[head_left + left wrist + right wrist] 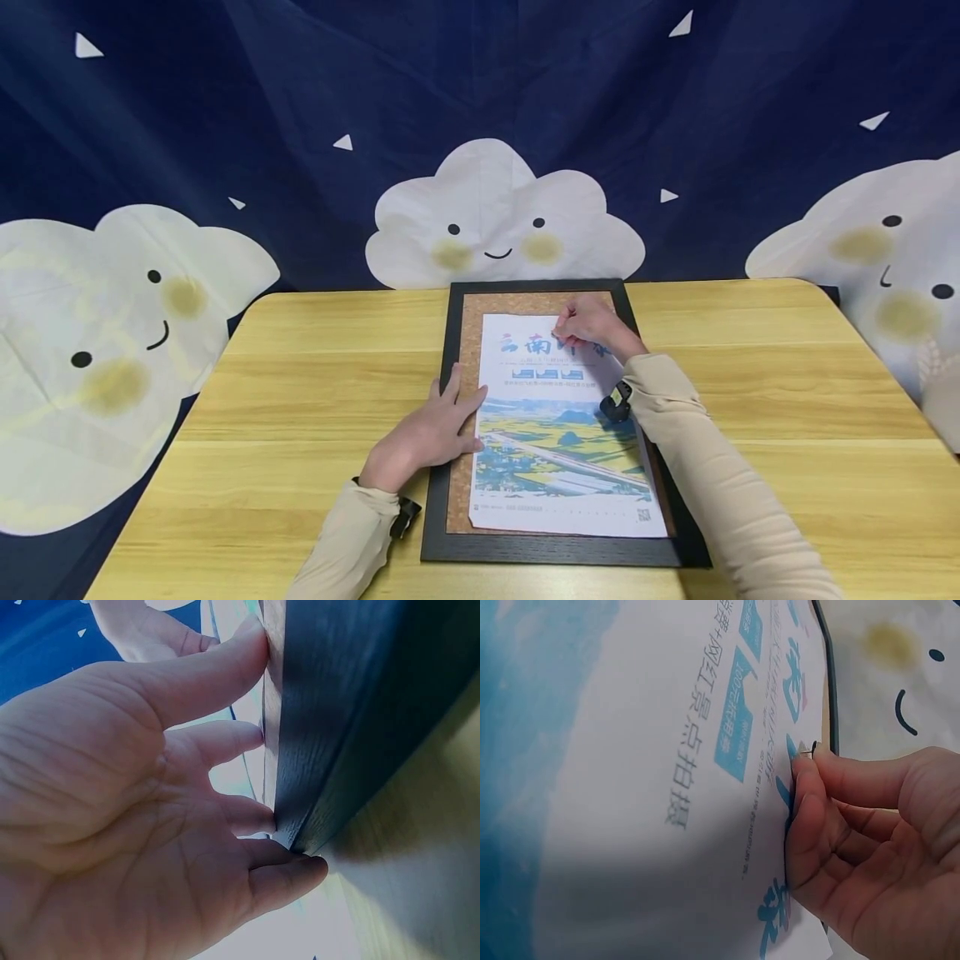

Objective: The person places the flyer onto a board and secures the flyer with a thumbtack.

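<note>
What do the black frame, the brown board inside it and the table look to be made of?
The frame looks like black-stained wood, matte, with grain showing in the left wrist view. The board looks like cork, speckled brown. The table seems pale wood or laminate, with long grain streaks. The poster is thin printed paper.

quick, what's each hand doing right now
Left hand: open, fingers flat on the poster edge and the frame.
Right hand: fingers curled, pinching a small pin against the poster's top.
</note>
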The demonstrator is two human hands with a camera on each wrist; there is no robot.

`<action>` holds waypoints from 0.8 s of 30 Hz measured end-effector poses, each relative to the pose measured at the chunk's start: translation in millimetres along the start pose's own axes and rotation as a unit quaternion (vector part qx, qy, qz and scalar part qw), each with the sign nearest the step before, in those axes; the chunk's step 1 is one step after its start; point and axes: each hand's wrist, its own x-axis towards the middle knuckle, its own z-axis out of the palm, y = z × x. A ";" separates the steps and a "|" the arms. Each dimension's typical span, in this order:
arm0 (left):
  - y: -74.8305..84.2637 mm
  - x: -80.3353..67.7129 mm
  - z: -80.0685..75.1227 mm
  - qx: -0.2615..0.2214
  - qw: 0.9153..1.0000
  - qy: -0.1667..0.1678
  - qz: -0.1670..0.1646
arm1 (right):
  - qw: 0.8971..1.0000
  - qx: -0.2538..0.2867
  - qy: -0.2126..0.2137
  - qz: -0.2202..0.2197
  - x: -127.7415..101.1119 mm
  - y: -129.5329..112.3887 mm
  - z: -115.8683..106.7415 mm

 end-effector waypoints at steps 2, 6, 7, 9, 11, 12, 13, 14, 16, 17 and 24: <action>0.3 0.2 0.2 0.000 1.000 0.000 0.000 | 1.000 -0.008 0.000 0.000 0.2 0.1 -0.6; 1.1 -0.5 0.3 -0.002 1.000 0.000 0.000 | 1.000 -0.021 0.000 -0.002 0.1 1.5 -1.5; 1.3 -0.7 0.5 -0.002 1.000 -0.001 -0.001 | 1.000 -0.023 0.000 -0.004 0.0 1.8 -1.6; 1.6 -1.2 0.5 -0.004 1.000 0.000 -0.001 | 1.000 -0.025 0.000 -0.005 -0.3 2.2 -1.7; 1.5 -1.1 0.6 -0.005 1.000 0.001 -0.002 | 1.000 -0.028 -0.001 -0.011 -0.8 2.5 -1.9; 1.4 -0.9 0.7 -0.006 1.000 0.001 -0.003 | 1.000 -0.029 0.000 -0.011 -0.9 2.3 -1.8; 1.4 -0.8 0.8 -0.007 1.000 0.001 -0.003 | 0.999 -0.029 0.000 -0.013 -1.5 2.1 -1.9; 1.1 -0.5 1.0 -0.007 1.000 0.001 -0.003 | 1.000 -0.028 0.000 -0.013 -1.9 2.0 -2.0; 1.1 -0.4 0.9 -0.007 1.000 0.000 -0.002 | 1.000 -0.027 0.000 -0.013 -2.7 1.5 -2.2; 1.2 -0.4 0.9 -0.006 1.000 -0.001 -0.002 | 1.000 -0.025 0.000 -0.013 -2.8 1.2 -2.1; 1.6 -0.2 -0.9 -0.010 1.000 -0.005 -0.003 | 0.999 -0.032 0.002 -0.020 -2.0 1.5 -0.3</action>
